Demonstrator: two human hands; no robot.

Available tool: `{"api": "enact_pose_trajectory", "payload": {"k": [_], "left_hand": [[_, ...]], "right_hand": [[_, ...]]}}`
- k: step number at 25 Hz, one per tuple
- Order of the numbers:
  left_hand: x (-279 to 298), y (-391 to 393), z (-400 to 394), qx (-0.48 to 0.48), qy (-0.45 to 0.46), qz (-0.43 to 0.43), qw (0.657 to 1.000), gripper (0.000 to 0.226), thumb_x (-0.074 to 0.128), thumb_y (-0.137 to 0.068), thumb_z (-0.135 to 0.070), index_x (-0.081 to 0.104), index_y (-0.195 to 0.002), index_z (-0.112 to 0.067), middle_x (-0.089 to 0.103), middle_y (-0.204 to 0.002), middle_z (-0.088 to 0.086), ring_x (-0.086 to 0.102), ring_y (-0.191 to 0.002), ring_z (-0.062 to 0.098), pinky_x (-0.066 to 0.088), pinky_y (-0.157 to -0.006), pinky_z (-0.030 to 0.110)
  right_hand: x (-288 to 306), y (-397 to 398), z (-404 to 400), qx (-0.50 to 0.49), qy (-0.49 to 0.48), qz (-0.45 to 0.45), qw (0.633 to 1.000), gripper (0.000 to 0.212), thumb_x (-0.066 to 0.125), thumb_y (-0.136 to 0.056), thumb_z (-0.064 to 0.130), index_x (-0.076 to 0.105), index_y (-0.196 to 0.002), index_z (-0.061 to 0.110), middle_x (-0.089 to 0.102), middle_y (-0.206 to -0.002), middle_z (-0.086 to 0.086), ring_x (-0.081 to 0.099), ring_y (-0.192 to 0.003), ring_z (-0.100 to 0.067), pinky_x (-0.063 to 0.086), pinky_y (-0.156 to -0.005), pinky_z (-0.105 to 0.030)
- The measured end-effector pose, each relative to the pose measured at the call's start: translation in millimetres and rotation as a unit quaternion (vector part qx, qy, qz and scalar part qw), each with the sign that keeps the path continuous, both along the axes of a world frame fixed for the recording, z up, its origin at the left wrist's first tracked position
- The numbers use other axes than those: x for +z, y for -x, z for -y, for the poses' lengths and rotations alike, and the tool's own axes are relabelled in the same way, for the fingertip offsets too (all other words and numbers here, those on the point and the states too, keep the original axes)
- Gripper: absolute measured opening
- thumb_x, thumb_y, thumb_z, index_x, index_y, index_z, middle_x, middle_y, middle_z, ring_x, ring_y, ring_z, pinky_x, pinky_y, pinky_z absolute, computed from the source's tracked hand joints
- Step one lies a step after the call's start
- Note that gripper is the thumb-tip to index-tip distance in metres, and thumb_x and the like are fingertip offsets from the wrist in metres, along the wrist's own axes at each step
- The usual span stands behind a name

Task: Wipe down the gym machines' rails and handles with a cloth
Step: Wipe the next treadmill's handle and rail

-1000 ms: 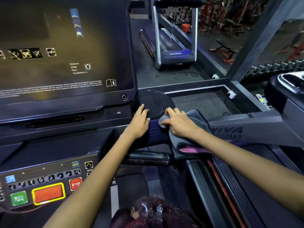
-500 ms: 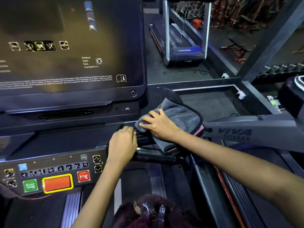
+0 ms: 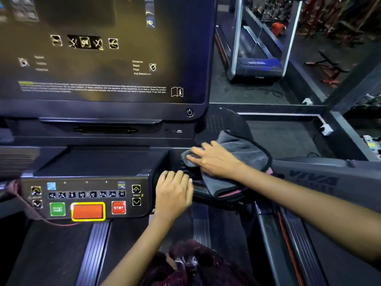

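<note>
The right hand point(image 3: 214, 159) presses a grey cloth point(image 3: 241, 155) flat against the top of the treadmill's handle point(image 3: 208, 190), just right of the button panel point(image 3: 86, 200); its fingers lie straight and spread on the fabric. The cloth drapes over the handle, a pink edge showing underneath. The left hand point(image 3: 173, 193) sits on the handle beside the panel's right end, its fingers curled over it, touching the cloth's lower fold. The screen point(image 3: 99, 50) stands above the panel.
</note>
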State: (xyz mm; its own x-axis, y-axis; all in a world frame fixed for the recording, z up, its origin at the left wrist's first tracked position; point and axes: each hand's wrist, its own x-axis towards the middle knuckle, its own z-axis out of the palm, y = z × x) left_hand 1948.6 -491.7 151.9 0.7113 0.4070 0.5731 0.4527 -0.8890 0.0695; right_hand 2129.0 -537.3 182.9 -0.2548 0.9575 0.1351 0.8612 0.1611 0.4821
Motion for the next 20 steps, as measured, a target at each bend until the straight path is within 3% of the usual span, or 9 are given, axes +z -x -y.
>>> {"api": "enact_pose_trajectory", "payload": {"k": [2, 5, 7, 9, 11, 20], "left_hand": [[-3.1, -0.1, -1.9, -0.001, -0.009, 0.015, 1.000, 0.029, 0.040, -0.090, -0.023, 0.052, -0.065, -0.015, 0.051, -0.066, 0.003, 0.050, -0.062, 0.025, 0.037, -0.075, 0.035], [-4.3, 0.5, -1.8, 0.002, -0.020, 0.019, 1.000, 0.030, 0.040, -0.091, -0.023, 0.052, -0.065, -0.016, 0.051, -0.066, 0.003, 0.050, -0.062, 0.025, 0.037, -0.075, 0.035], [-6.2, 0.8, -1.0, 0.002, -0.023, 0.026, 0.999, 0.030, 0.040, -0.091, -0.024, 0.053, -0.065, -0.016, 0.052, -0.066, 0.002, 0.050, -0.062, 0.024, 0.037, -0.075, 0.034], [-8.3, 0.2, -3.3, 0.004, -0.022, 0.028, 0.999, 0.031, 0.040, -0.091, -0.024, 0.054, -0.065, -0.015, 0.052, -0.066, 0.002, 0.050, -0.062, 0.023, 0.037, -0.075, 0.034], [-10.1, -0.5, -4.1, 0.004, -0.026, 0.034, 0.999, 0.032, 0.039, -0.091, -0.024, 0.055, -0.065, -0.016, 0.053, -0.066, 0.001, 0.050, -0.061, 0.022, 0.038, -0.075, 0.033], [-9.1, -0.3, -3.0, 0.002, -0.036, 0.032, 0.999, 0.031, 0.040, -0.091, -0.024, 0.054, -0.065, -0.015, 0.052, -0.067, 0.003, 0.049, -0.064, 0.024, 0.036, -0.076, 0.034]], "right_hand": [[-3.8, 15.7, -16.2, 0.004, 0.001, -0.001, 1.000, 0.040, 0.035, -0.080, 0.023, 0.069, -0.100, 0.024, 0.063, -0.092, 0.001, 0.055, -0.061, -0.020, 0.035, -0.052, -0.028], [-2.4, 12.3, -9.6, -0.011, 0.012, 0.005, 1.000, 0.039, 0.032, -0.080, 0.020, 0.069, -0.095, 0.022, 0.061, -0.089, -0.002, 0.054, -0.061, -0.023, 0.035, -0.054, -0.030], [3.7, -2.3, 9.9, -0.024, 0.024, 0.008, 0.999, 0.031, 0.040, -0.075, 0.023, 0.068, -0.089, 0.022, 0.060, -0.087, -0.003, 0.054, -0.059, -0.023, 0.036, -0.053, -0.030], [12.0, -19.3, 31.2, -0.049, 0.047, -0.002, 0.998, 0.020, 0.063, -0.064, 0.028, 0.069, -0.082, 0.021, 0.060, -0.082, -0.004, 0.054, -0.053, -0.022, 0.037, -0.050, -0.029], [16.4, -29.4, 44.8, -0.073, 0.078, -0.001, 0.994, 0.029, 0.077, -0.051, 0.033, 0.071, -0.077, 0.021, 0.060, -0.079, -0.003, 0.054, -0.048, -0.020, 0.038, -0.047, -0.027], [0.6, 25.8, -16.3, -0.036, 0.077, -0.021, 0.996, 0.031, 0.072, -0.062, 0.040, 0.070, -0.089, 0.027, 0.060, -0.087, 0.002, 0.060, -0.064, -0.016, 0.040, -0.053, -0.028]]}}
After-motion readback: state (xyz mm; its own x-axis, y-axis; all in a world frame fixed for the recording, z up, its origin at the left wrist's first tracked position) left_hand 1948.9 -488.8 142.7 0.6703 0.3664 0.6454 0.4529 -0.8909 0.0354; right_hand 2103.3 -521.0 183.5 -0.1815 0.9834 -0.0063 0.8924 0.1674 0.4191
